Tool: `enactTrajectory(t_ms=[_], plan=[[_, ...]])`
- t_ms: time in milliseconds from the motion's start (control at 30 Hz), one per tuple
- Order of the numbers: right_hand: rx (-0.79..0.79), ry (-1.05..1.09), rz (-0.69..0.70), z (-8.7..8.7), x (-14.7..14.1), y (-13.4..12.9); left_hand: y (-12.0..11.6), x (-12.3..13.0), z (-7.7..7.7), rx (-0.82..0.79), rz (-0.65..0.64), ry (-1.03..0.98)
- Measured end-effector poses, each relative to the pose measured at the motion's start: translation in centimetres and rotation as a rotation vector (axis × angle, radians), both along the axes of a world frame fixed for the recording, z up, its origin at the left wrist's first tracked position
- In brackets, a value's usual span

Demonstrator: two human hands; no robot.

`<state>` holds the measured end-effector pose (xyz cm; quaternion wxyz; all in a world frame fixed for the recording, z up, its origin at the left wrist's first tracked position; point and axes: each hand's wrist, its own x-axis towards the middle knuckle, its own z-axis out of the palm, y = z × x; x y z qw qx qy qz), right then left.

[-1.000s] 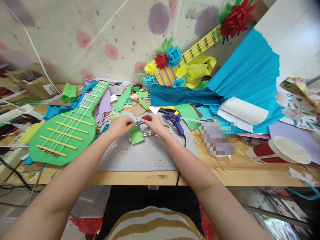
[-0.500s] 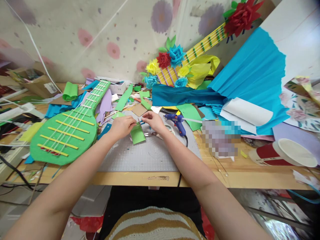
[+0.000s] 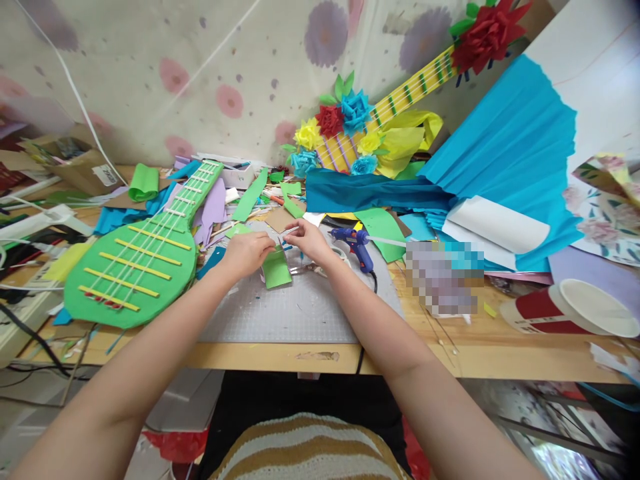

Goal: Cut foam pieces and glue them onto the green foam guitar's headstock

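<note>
My left hand [image 3: 251,252] is closed with its fingertips at the top of a small green piece of card [image 3: 277,269], which hangs over the mat. My right hand [image 3: 307,240] is pinched just to the right of it, around something thin and pale that is too small to make out. Scissors [image 3: 302,269] lie partly hidden under my right wrist. A blue glue gun [image 3: 359,248] with a glue stick in its back rests right of that wrist. Beneath both hands is a grey cutting mat [image 3: 300,323].
On the left lies a green lute-shaped craft [image 3: 133,270] with strings. A yellow one [image 3: 407,93] with paper flowers leans against the wall. Blue crepe paper [image 3: 520,160] and a paper cup [image 3: 545,308] are at the right. Paper scraps [image 3: 250,197] litter the back.
The view has shifted slightly. Both hands hold nearly the same place, and the green card hangs as before.
</note>
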<state>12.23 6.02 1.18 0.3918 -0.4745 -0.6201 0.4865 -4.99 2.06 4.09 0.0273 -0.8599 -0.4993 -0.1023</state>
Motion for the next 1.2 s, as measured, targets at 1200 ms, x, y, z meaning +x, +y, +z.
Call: enactTrajectory(t_ms=[1200], plan=[[0.127, -0.27, -0.105, -0.2, 5.4, -4.2, 0.6, -0.2, -2.2, -0.189, 0.327, -0.708]])
